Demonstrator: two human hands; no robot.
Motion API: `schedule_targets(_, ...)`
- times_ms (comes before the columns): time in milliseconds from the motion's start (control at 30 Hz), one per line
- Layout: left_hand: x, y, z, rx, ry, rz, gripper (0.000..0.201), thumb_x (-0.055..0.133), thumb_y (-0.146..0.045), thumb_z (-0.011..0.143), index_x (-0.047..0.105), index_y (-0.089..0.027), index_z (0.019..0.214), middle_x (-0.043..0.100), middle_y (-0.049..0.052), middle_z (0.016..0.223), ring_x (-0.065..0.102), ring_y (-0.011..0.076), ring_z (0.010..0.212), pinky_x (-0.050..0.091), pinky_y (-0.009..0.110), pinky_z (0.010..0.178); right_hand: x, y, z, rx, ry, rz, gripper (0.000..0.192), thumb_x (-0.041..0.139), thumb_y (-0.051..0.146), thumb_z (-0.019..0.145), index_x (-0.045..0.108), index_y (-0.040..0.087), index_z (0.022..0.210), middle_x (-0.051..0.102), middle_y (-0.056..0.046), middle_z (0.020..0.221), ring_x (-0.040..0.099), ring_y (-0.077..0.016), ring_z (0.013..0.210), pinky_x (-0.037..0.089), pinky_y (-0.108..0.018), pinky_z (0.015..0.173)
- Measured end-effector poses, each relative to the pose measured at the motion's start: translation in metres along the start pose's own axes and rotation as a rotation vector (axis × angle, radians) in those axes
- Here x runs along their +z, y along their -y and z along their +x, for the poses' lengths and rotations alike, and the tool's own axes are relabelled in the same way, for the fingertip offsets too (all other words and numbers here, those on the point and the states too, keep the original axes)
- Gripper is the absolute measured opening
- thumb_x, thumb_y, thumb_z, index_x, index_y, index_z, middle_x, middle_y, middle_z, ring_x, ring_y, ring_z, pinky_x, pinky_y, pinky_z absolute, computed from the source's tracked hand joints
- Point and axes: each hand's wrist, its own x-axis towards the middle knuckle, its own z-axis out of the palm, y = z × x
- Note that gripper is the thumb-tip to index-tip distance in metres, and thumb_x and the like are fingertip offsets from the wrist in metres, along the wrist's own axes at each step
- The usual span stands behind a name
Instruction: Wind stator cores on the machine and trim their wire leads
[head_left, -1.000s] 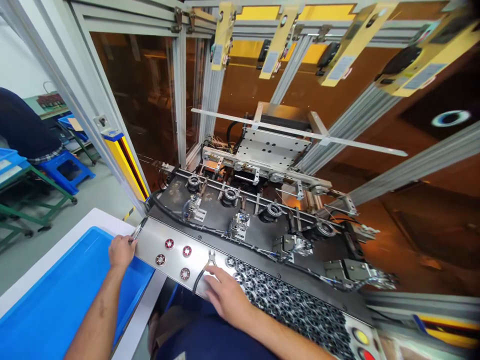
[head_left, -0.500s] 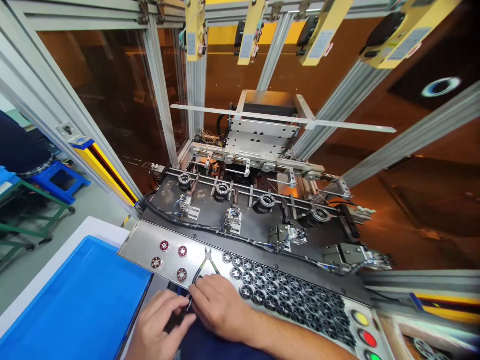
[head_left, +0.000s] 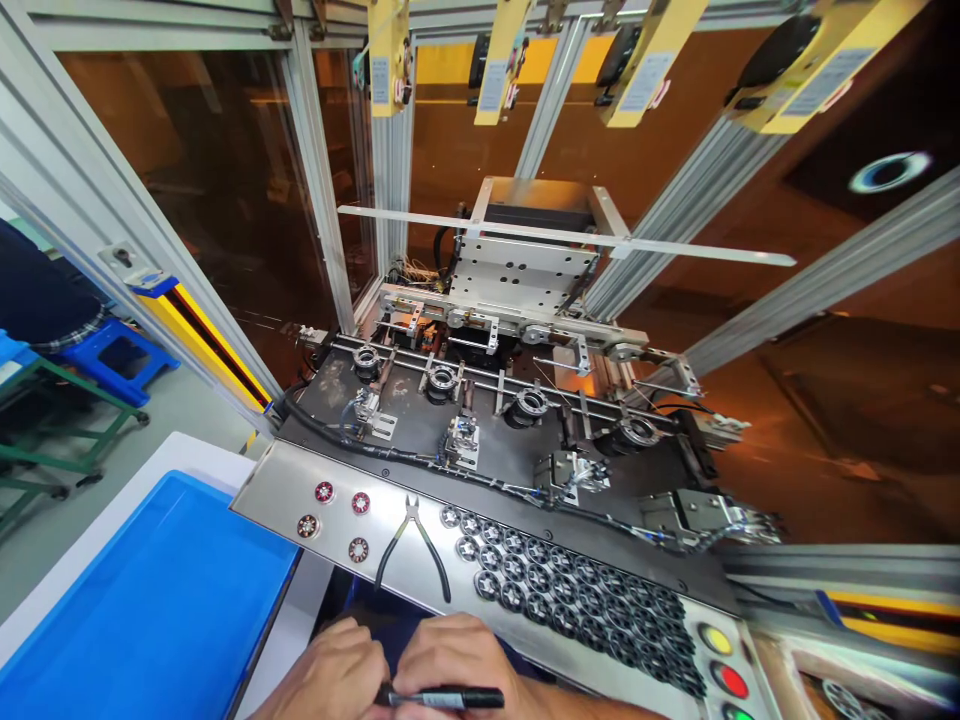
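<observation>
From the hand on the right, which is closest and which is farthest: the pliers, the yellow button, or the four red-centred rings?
Measured from the right hand in the head view:
1. Pliers: on the steel shelf just beyond the knuckles.
2. Four red-centred rings: further left on that shelf.
3. Yellow button: far right end of the panel.

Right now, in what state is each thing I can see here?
Marker pen: lying level, held by both hands.
Left hand: closed on the pen's left end.
Right hand: closed over the pen.
Pliers: lying on the steel shelf, handles spread, untouched.
Four red parts: flat on the shelf.
Black parts: flat, in rows.
Blue tray: lying flat.
</observation>
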Motion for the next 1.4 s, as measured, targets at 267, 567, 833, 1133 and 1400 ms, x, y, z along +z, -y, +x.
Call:
schedule_targets(267, -0.042, 0.11, 0.006, -0.794, -0.303, 0.115, 0.042, 0.064, -0.052, 0.08, 0.061, -0.021, 0.107, 0.066, 0.007, 0.088, 0.065, 0.0303, 0.09, 0.05, 0.042, 0.086, -0.016, 0.012, -0.024, 0.21, -0.401, -0.079, 0.018, 0.055, 0.013, 0.093, 0.063, 0.023, 0.106, 0.065, -0.004, 0.076, 0.064, -0.0169, 0.068, 0.053, -0.029, 0.059)
schedule_targets(567, 0.001, 0.172, 0.035, -0.964, -0.533, 0.039, 0.029, 0.068, -0.038, 0.062, 0.047, -0.026, 0.078, 0.065, 0.006, 0.081, 0.066, 0.0357, 0.095, 0.047, 0.05, 0.092, -0.018, 0.009, -0.02, 0.234, -0.368, -0.162, 0.029, 0.053, 0.008, 0.091, 0.063, 0.024, 0.113, 0.07, -0.005, 0.085, 0.067, -0.0173, 0.077, 0.057, -0.03, 0.069)
schedule_targets(833, -0.038, 0.105, 0.043, -0.885, -0.633, -0.433, 0.051, 0.076, -0.048, 0.065, 0.034, -0.026, 0.086, 0.07, 0.011, 0.113, 0.071, 0.0271, 0.098, 0.054, 0.041, 0.086, -0.015, 0.009, -0.001, 0.266, -0.41, -0.163, 0.019, 0.066, 0.009, 0.083, 0.066, 0.023, 0.096, 0.071, -0.001, 0.079, 0.069, -0.0147, 0.071, 0.056, -0.024, 0.067)
schedule_targets(1133, -0.043, 0.016, 0.047, -0.724, -0.549, -1.196, 0.053, 0.086, -0.027, 0.069, 0.039, -0.025, 0.093, 0.074, 0.004, 0.099, 0.069, 0.0182, 0.098, 0.051, 0.031, 0.088, -0.007, 0.008, 0.021, 0.126, -0.359, -0.039, 0.025, 0.064, 0.007, 0.081, 0.068, 0.02, 0.103, 0.072, -0.006, 0.081, 0.069, -0.0164, 0.072, 0.058, -0.027, 0.067)
schedule_targets(1400, -0.041, 0.013, 0.039, -0.673, -0.418, -1.149, 0.05, 0.084, -0.027, 0.073, 0.039, -0.025, 0.096, 0.073, 0.008, 0.108, 0.07, 0.023, 0.102, 0.051, 0.034, 0.086, -0.005, 0.005, 0.021, 0.125, -0.349, -0.05, 0.024, 0.063, 0.008, 0.082, 0.067, 0.02, 0.103, 0.072, -0.006, 0.081, 0.069, -0.0167, 0.073, 0.059, -0.028, 0.067)
